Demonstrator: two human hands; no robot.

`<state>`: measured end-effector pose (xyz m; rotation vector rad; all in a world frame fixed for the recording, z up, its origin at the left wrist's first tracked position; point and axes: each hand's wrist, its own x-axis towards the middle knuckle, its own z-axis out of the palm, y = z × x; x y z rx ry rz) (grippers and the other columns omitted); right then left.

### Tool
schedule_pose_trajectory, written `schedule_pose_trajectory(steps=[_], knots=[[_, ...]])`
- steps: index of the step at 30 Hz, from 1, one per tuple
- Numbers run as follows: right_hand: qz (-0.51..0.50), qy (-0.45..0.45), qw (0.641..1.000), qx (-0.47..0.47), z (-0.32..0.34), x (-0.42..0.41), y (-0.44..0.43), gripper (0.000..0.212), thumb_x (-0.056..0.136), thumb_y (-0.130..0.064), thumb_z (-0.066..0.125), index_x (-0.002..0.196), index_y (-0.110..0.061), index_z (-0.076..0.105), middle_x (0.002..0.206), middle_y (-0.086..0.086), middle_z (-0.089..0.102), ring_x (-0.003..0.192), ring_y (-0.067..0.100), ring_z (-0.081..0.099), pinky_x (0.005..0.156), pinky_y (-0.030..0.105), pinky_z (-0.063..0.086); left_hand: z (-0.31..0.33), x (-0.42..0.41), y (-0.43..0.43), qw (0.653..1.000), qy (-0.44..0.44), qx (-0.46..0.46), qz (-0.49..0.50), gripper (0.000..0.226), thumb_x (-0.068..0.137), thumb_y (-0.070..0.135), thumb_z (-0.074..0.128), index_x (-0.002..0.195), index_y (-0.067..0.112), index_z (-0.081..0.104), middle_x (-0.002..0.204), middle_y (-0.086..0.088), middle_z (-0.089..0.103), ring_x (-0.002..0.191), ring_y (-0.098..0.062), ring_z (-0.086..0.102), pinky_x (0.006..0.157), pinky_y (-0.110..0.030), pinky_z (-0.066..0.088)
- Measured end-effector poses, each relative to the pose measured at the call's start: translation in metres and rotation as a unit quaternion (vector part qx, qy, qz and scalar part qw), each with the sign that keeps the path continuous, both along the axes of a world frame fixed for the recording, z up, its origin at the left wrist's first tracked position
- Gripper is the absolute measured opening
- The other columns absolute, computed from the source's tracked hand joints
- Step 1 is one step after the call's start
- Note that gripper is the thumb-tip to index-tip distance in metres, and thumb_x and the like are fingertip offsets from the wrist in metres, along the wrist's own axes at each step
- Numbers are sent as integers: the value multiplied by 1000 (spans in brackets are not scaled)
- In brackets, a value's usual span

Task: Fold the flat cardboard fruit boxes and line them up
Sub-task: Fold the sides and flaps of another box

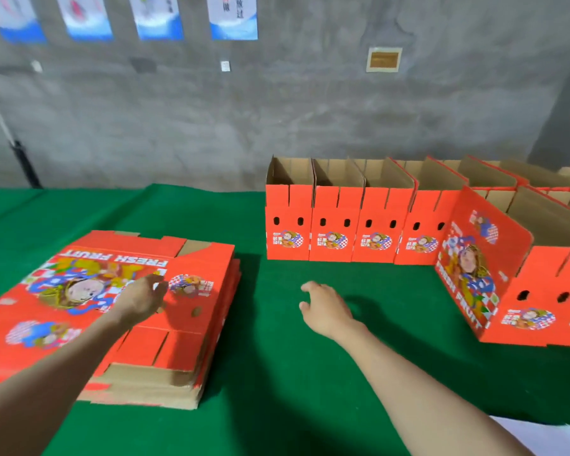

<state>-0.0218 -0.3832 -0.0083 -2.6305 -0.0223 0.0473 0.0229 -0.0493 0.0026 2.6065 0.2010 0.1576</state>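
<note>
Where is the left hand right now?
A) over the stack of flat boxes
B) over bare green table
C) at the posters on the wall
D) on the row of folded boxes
A: the left hand reaches over the top sheet of the stack of flat boxes; it is the right hand that hangs over the bare green table, holding nothing.

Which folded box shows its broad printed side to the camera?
The near-right box, standing ahead of the back row, whose boxes show only narrow ends.
</note>
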Motion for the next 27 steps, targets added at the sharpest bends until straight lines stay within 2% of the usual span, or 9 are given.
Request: schedule_pose_trajectory(steps=[3,6,11,14,19,21,23,25,27], knots=[[13,43,999,-19,-14,-3,36,44,96,-25,50,138,-17,43,141,7,47,126,26,48,105,36,38,-23,0,40,990,79,121,0,59,97,38,47,146,9,30,158,-12,17,144,-27,19,111,-47,24],[8,86,996,-21,-26,-6,59,45,96,-26,51,139,-16,42,142,8,47,128,26,47,107,35,37,-54,-11,50,963,128,232,-43,65,96,53,33,151,29,8,160,5,-4,147,-21,-3,115,-52,10],[-34,160,986,37,-46,-10,90,46,99,-35,45,134,-6,47,139,10,49,125,23,49,99,28,38,-69,-46,29,959,10,250,-135,56,88,54,38,138,29,45,145,0,42,133,-26,37,106,-40,25],[-121,238,924,275,-53,-13,110,40,98,-38,45,112,-2,56,110,15,59,84,18,54,64,24,43,-68,-55,32,960,-96,192,-178,48,74,40,53,115,18,67,114,-9,63,106,-33,61,91,-45,43],[-301,193,762,540,-48,-14,131,29,92,-19,62,107,5,56,103,22,63,86,29,61,74,36,47,-74,-54,47,972,22,211,-100,66,90,61,26,148,30,24,159,3,13,147,-18,7,117,-41,8],[-351,147,759,528,-40,-11,139,25,92,-19,63,98,4,56,97,17,58,95,31,59,81,37,44,-71,-57,42,976,14,192,-104,84,77,69,3,148,29,25,159,3,13,147,-19,5,117,-41,6],[-362,92,783,497,-28,-9,139,23,92,-19,62,85,3,59,88,12,55,77,25,56,75,32,42,-58,-61,36,980,-12,164,-109,99,64,71,-6,145,29,33,157,2,21,145,-20,14,116,-40,11],[-355,44,793,493,-12,-7,124,27,91,-17,61,69,-2,57,79,11,57,60,19,47,64,28,37,-42,-64,32,986,-74,94,-115,97,66,70,5,138,20,48,151,-8,34,138,-28,31,112,-40,23],[-352,0,796,493,4,-11,96,24,91,-16,61,79,5,63,78,11,59,68,20,49,63,29,36,-25,-65,29,985,-136,20,-107,88,70,64,25,128,6,58,142,-20,44,129,-37,43,108,-43,32]])
